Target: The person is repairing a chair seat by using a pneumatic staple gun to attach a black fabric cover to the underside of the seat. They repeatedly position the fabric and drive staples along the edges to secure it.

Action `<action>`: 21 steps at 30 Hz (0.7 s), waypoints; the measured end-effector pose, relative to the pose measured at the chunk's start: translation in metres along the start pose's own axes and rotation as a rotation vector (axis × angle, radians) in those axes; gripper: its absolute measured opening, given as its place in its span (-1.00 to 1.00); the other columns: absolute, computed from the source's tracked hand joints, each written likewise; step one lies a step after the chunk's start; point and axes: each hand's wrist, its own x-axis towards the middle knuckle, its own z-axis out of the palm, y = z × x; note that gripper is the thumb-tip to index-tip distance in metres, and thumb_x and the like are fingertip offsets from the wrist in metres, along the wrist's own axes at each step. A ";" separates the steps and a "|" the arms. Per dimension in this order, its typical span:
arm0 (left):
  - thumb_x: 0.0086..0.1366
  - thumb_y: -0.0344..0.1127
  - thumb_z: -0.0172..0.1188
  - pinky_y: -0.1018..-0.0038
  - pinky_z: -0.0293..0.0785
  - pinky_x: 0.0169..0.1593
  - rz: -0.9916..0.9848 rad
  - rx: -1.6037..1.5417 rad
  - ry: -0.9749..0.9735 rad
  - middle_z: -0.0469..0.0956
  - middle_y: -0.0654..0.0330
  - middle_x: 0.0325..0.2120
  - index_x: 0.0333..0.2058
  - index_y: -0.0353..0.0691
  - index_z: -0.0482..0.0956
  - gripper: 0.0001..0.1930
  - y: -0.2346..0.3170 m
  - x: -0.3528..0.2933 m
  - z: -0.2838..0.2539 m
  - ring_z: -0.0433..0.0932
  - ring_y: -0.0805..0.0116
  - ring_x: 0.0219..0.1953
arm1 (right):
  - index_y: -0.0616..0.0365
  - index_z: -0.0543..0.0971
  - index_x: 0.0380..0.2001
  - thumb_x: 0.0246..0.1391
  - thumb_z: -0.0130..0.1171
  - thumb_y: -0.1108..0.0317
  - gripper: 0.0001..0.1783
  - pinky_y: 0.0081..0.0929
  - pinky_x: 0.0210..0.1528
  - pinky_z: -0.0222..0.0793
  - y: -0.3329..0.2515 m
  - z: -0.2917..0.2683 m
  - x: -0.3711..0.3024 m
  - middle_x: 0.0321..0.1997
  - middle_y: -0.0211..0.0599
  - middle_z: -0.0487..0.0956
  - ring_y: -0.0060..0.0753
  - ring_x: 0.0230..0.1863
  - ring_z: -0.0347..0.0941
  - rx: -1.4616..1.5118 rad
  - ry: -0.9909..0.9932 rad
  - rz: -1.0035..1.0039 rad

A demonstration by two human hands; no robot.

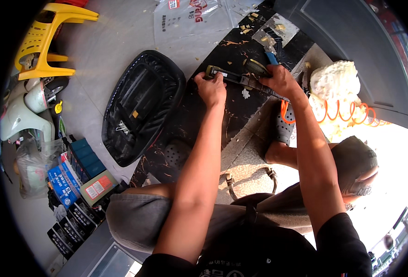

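Observation:
Both hands are on what looks like an air staple gun [234,77], a long dark tool with a ridged olive grip, held low over a dark marbled slab. My left hand [211,90] has its fingers closed around the tool's olive-and-black left end. Toward the other end, my right hand [283,84] is wrapped around the body, its fingers partly hidden. An orange coiled hose [337,113] runs off to the right from under my right wrist. Left of my left hand lies a black vehicle seat [141,104], hollow underside up. A blue-handled tool [272,57] lies just beyond my right hand.
Yellow foam [335,83] is piled at the right beside a grey door [356,41]. Foam scraps and a clear plastic bag [190,21] lie farther off. Along the left are a yellow plastic chair [42,44], a pale scooter [26,117] and several boxes [63,182].

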 end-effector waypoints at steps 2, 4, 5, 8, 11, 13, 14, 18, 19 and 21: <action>0.24 -0.40 0.29 0.22 0.59 -0.14 0.262 0.361 0.159 0.55 -0.03 -0.19 0.06 -0.32 0.35 -0.55 -0.007 0.003 0.001 0.61 0.03 -0.18 | 0.36 0.60 -0.22 -0.01 0.31 0.12 -0.53 -0.30 -0.19 0.38 -0.013 -0.016 0.005 -0.44 -0.04 0.60 -0.27 -0.34 0.51 0.071 0.076 -0.055; 0.21 -0.40 0.30 0.19 0.49 0.02 0.426 0.551 0.221 0.53 -0.04 -0.10 0.04 -0.28 0.43 -0.57 -0.010 0.004 0.001 0.56 -0.01 -0.07 | 0.34 0.61 -0.23 0.04 0.27 0.06 -0.52 -0.31 -0.18 0.40 -0.047 -0.046 0.005 -0.45 -0.01 0.60 -0.21 -0.36 0.52 0.126 0.137 -0.067; 0.19 -0.39 0.30 0.16 0.42 0.10 0.456 0.569 0.210 0.50 -0.05 -0.03 0.04 -0.26 0.45 -0.57 -0.011 0.003 -0.003 0.52 -0.03 0.00 | 0.30 0.63 -0.23 0.07 0.25 0.02 -0.52 -0.30 -0.15 0.42 -0.068 -0.056 0.003 -0.44 0.01 0.61 -0.11 -0.35 0.55 0.153 0.155 -0.053; 0.21 -0.43 0.27 0.23 0.43 0.09 0.794 0.522 0.203 0.54 -0.02 -0.07 0.04 -0.24 0.50 -0.61 -0.019 0.018 -0.014 0.54 0.05 -0.03 | 0.34 0.61 -0.25 0.09 0.24 0.02 -0.51 -0.33 -0.19 0.42 -0.120 -0.073 -0.010 -0.48 -0.07 0.60 -0.23 -0.42 0.51 0.321 0.267 -0.179; 0.24 -0.48 0.24 0.34 0.47 0.02 0.821 0.372 0.058 0.59 0.04 -0.14 0.05 -0.24 0.51 -0.62 -0.024 0.029 -0.009 0.58 0.19 -0.12 | 0.33 0.61 -0.26 0.13 0.29 0.15 -0.62 -0.51 -0.25 0.40 -0.128 -0.064 -0.008 -0.48 -0.34 0.58 -0.55 -0.38 0.45 0.425 0.211 -0.256; 0.26 -0.49 0.22 0.41 0.47 -0.01 0.710 0.281 -0.048 0.60 0.08 -0.17 0.06 -0.25 0.50 -0.62 -0.024 0.029 -0.009 0.57 0.28 -0.15 | 0.31 0.55 -0.22 0.09 0.25 0.31 -0.72 -0.50 -0.20 0.44 -0.125 -0.051 -0.006 -0.35 -0.32 0.59 -0.57 -0.29 0.47 0.470 0.173 -0.330; 0.26 -0.50 0.22 0.44 0.47 -0.03 0.661 0.243 -0.086 0.60 0.09 -0.18 0.07 -0.25 0.50 -0.62 -0.021 0.025 -0.011 0.57 0.33 -0.17 | 0.29 0.54 -0.20 0.06 0.23 0.35 -0.72 -0.49 -0.17 0.44 -0.124 -0.046 -0.005 -0.33 -0.32 0.59 -0.56 -0.27 0.47 0.465 0.158 -0.346; 0.25 -0.36 0.29 0.32 0.50 -0.07 0.598 0.253 -0.099 0.64 -0.05 -0.20 0.03 -0.25 0.55 -0.63 -0.016 0.023 -0.016 0.63 0.10 -0.20 | 0.25 0.55 -0.18 -0.03 0.19 0.42 -0.70 -0.49 -0.13 0.46 -0.128 -0.045 -0.005 -0.33 -0.36 0.59 -0.54 -0.27 0.49 0.423 0.131 -0.387; 0.25 -0.34 0.30 0.32 0.51 -0.08 0.580 0.267 -0.093 0.64 -0.05 -0.23 0.02 -0.25 0.56 -0.64 -0.014 0.023 -0.017 0.63 0.11 -0.22 | 0.28 0.53 -0.18 -0.07 0.21 0.40 -0.67 -0.41 -0.14 0.47 -0.130 -0.045 -0.005 -0.36 -0.21 0.60 -0.34 -0.28 0.53 0.452 0.130 -0.398; 0.25 -0.30 0.31 0.30 0.51 -0.10 0.606 0.314 -0.070 0.65 -0.04 -0.28 0.00 -0.25 0.58 -0.64 -0.013 0.022 -0.018 0.64 0.10 -0.26 | 0.34 0.50 -0.19 -0.14 0.24 0.36 -0.60 -0.24 -0.17 0.48 -0.134 -0.046 -0.006 -0.42 0.08 0.62 0.05 -0.32 0.61 0.500 0.132 -0.420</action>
